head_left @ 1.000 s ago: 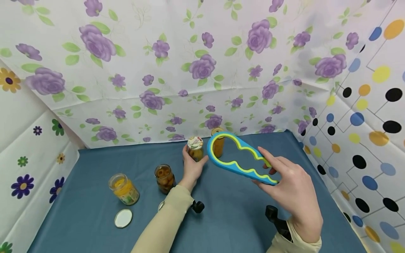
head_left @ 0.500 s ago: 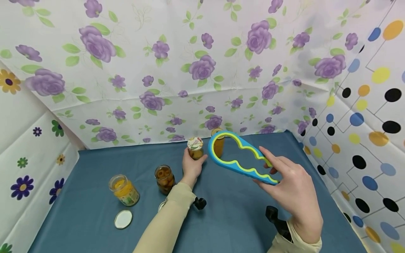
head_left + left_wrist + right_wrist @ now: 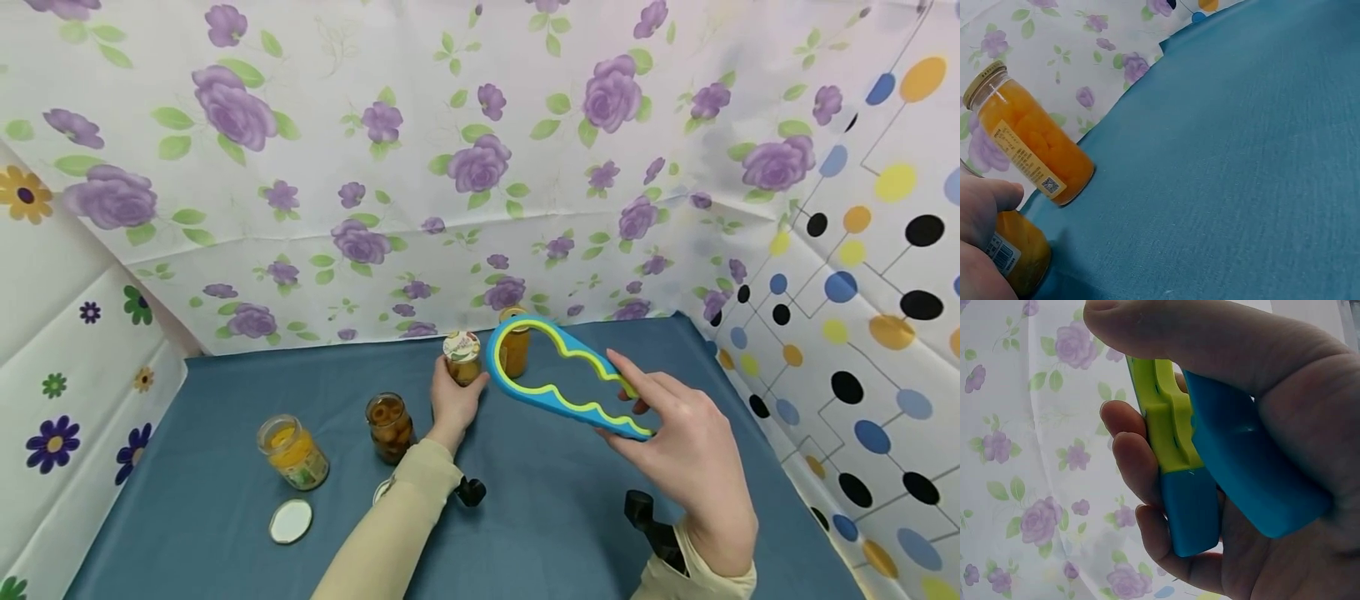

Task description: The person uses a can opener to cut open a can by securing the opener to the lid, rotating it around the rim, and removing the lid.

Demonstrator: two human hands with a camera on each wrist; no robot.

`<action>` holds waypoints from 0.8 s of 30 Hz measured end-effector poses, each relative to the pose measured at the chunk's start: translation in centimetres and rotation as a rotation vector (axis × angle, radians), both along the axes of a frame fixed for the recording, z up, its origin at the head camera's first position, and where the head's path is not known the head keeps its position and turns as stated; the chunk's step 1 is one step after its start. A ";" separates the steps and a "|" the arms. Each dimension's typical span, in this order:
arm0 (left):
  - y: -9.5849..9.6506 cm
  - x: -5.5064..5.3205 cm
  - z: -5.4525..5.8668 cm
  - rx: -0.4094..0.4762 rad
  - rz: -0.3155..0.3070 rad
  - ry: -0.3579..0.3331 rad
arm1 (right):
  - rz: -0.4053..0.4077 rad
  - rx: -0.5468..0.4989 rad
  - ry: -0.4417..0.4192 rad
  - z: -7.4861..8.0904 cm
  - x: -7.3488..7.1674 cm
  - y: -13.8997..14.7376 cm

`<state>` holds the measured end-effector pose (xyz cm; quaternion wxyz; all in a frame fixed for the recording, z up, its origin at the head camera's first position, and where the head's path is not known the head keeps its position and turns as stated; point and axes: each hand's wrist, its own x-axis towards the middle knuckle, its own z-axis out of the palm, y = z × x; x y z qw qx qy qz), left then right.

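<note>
Beside a tall jar [image 3: 1038, 140] (careless swings could topple it), left hand [image 3: 453, 406] grips short jar [image 3: 463, 372], right hand [image 3: 692, 446] a looped tool [image 3: 557, 403].

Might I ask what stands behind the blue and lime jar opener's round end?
A gold-lidded glass jar of orange pieces; the opener covers a strip near its top.

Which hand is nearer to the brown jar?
Left. The left hand grips the lidded jar, just right of the brown jar; the right hand holds the opener much farther right.
</note>
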<state>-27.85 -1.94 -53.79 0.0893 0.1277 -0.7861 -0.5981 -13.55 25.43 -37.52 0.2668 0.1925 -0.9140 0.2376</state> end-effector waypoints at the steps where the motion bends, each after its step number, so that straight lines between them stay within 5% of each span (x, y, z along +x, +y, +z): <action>1: 0.0 0.0 -0.1 0.002 0.002 0.008 | 0.001 0.000 0.001 0.0 0.0 0.0; 7: 0.3 0.5 -0.8 0.008 0.040 0.061 | 0.008 0.000 -0.001 0.0 0.1 -0.1; 11: 0.9 1.5 -0.1 0.007 0.031 0.129 | 0.009 0.008 0.004 0.1 0.1 -0.1; 20: 1.6 5.8 3.1 -0.083 -0.194 0.342 | 0.032 0.019 0.004 0.0 0.0 -0.5; 24: 1.1 8.2 3.7 -0.037 -0.291 0.408 | 0.044 0.015 0.004 0.0 0.0 -0.9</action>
